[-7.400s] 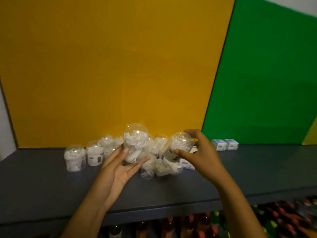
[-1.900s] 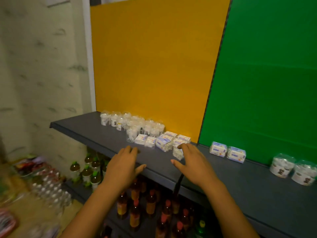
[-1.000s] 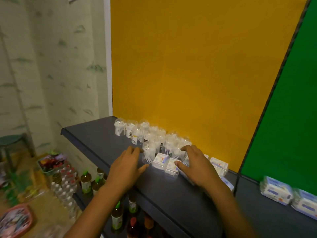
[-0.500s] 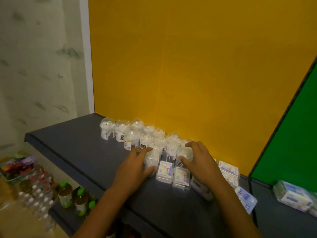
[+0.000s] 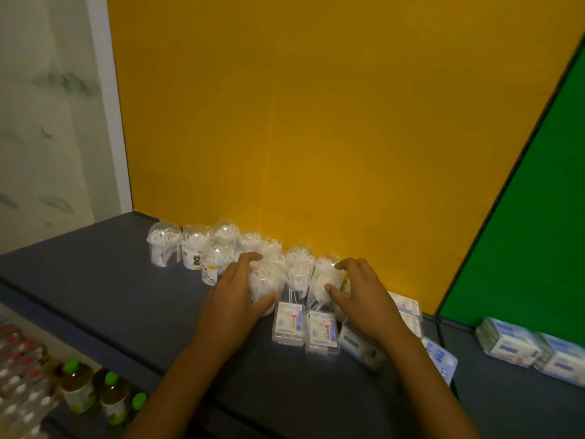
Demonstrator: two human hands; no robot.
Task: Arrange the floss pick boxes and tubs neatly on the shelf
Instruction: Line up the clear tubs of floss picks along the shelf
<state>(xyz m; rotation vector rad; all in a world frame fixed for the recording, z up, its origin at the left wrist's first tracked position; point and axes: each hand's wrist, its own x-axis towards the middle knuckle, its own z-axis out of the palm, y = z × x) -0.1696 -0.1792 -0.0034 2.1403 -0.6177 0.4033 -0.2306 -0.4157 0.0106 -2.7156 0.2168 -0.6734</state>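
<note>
Both hands are cupping clear domed plastic tubs [image 5: 326,280] mid-frame on the dark grey shelf [image 5: 95,289]: left hand [image 5: 234,299] gripping one [image 5: 267,280], right hand [image 5: 364,296] wrapping another; next I'd guess squaring them against the yellow back panel [image 5: 316,122]

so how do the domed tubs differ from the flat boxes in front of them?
Shape: the tubs are upright round cups with clear domed lids; the boxes are flat clear rectangular cases lying label-up.
Place: the tubs cluster along the yellow wall; the boxes lie nearer the shelf edge.
Contact: the left hand and right hand each wrap a tub; neither grips a box.
Shared: both are clear plastic and sit on the dark shelf.
</note>
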